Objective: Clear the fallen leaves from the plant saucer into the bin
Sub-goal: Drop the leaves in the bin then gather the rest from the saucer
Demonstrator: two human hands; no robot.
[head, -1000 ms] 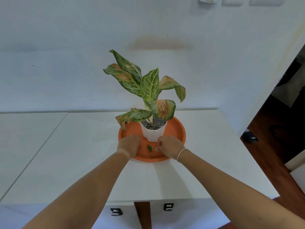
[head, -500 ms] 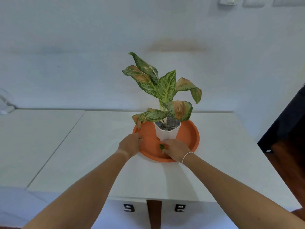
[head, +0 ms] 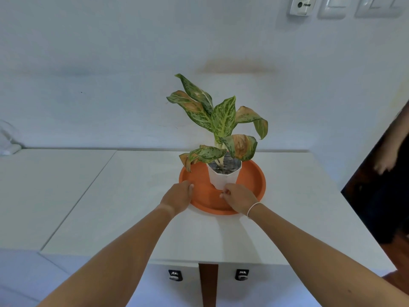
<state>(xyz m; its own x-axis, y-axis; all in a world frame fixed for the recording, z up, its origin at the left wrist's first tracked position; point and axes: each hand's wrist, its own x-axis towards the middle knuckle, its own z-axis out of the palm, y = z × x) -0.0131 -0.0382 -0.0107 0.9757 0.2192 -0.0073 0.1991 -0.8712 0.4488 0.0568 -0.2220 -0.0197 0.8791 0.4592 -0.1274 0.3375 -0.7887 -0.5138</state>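
Observation:
An orange plant saucer [head: 250, 180] sits on the white table [head: 124, 196] with a white pot [head: 223, 179] in it, holding a speckled green plant [head: 221, 120] with browning leaves. My left hand [head: 178, 196] rests on the saucer's left rim, thumb over the edge. Inside the saucer, just in front of the pot, my right hand [head: 239, 198] has its fingertips pinched together. The small fallen leaf bits seen earlier at that spot are hidden in its fingers. No bin is in view.
The table runs left to a seam and a second white surface [head: 44, 185]. A wall stands close behind the plant, with switches [head: 332, 5] at the top right. Another person's hand [head: 385, 162] hangs at the right, over dark floor. The table's right edge is near.
My right hand slid left along the saucer floor and closed over the green leaf bits, which no longer show. My left hand moved to the saucer's left rim. The camera view shifted.

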